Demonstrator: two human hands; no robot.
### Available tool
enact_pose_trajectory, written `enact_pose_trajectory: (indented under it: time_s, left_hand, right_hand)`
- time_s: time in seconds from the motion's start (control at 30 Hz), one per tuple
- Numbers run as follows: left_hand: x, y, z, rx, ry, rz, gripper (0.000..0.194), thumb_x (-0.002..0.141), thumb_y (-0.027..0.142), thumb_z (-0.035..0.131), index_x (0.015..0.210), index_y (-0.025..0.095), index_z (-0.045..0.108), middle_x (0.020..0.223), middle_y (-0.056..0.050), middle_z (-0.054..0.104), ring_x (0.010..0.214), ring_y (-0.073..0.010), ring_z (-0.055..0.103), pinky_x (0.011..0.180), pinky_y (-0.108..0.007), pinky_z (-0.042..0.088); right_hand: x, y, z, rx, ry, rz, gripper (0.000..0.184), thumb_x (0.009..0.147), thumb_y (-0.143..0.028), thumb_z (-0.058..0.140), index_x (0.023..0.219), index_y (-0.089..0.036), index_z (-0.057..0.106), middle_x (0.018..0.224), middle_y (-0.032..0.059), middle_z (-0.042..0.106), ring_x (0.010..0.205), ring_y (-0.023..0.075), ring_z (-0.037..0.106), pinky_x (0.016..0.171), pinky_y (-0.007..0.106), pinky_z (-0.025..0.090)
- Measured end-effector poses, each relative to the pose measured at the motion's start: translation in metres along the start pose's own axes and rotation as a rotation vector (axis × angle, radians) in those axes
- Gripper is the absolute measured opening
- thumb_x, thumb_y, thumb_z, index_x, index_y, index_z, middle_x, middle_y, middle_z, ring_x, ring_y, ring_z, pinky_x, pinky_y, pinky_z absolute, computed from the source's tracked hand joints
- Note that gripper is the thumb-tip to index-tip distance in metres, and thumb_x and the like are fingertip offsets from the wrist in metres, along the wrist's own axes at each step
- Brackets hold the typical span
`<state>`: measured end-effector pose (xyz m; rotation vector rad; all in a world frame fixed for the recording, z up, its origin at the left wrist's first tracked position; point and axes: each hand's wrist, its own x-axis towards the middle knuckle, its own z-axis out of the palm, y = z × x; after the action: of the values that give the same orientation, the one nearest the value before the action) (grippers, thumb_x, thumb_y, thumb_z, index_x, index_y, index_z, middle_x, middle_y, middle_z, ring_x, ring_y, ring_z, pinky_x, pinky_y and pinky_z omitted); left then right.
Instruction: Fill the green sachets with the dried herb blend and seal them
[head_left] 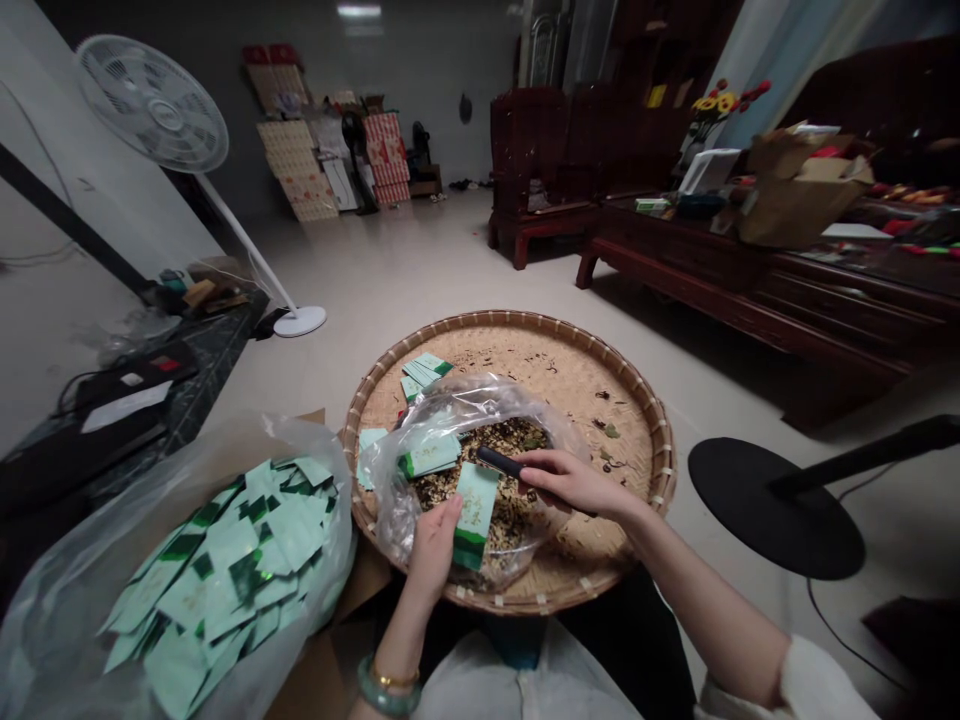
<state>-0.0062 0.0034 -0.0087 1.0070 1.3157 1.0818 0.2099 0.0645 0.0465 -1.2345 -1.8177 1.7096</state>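
My left hand [435,540] pinches a light-green paper packet [475,505] with a dark green band, held upright over an open clear plastic bag [394,495]. Closed round a black stick-like tool [500,462] is my right hand [566,478]; the tool's near end points at the packet's top, and I cannot tell its exact kind. Inside the bag lies a loose mix of dark and pale dried pieces [517,437], like loose tea. More green packets [431,455] rest by the bag's left side. All this sits on a round woven bamboo tray [626,400].
Left of the tray, a large plastic bag [315,600] holds many green packets [232,560]. A white standing fan [300,320] is at the left, and a black round stand base [776,505] at the right. A dark wooden table [697,255] stands at the back right.
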Motion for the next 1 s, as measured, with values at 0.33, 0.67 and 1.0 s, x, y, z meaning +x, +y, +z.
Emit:
enact_pose_trajectory:
  time_s: [0.33, 0.67, 1.0]
  left_hand:
    - [-0.004, 0.014, 0.005, 0.116, -0.019, 0.035, 0.051, 0.073, 0.061, 0.055, 0.059, 0.013, 0.061, 0.053, -0.001, 0.057, 0.052, -0.0132, 0.046, 0.051, -0.023, 0.036]
    - [-0.003, 0.009, 0.001, 0.111, 0.009, 0.04, 0.051, 0.074, 0.061, 0.054, 0.058, 0.013, 0.062, 0.052, -0.001, 0.056, 0.053, -0.0145, 0.049, 0.051, -0.024, 0.038]
    - [-0.004, 0.015, 0.002, 0.13, -0.007, 0.047, 0.051, 0.071, 0.062, 0.056, 0.056, 0.014, 0.061, 0.052, -0.001, 0.056, 0.054, -0.0148, 0.049, 0.051, -0.024, 0.038]
  right_hand:
    - [0.001, -0.015, 0.011, -0.374, 0.076, -0.257, 0.033, 0.088, -0.04, 0.049, 0.101, -0.016, 0.067, 0.081, 0.004, 0.068, 0.07, 0.0164, 0.056, 0.063, 0.026, 0.041]
    - [0.001, -0.004, 0.002, -0.004, -0.054, -0.024, 0.046, 0.083, -0.057, 0.049, 0.105, -0.017, 0.06, 0.067, -0.0022, 0.056, 0.041, 0.0057, 0.037, 0.037, 0.018, 0.027]
    - [0.005, -0.013, 0.013, -0.368, 0.073, -0.271, 0.03, 0.089, -0.039, 0.048, 0.091, -0.016, 0.067, 0.072, 0.001, 0.062, 0.064, 0.0129, 0.051, 0.057, 0.022, 0.037]
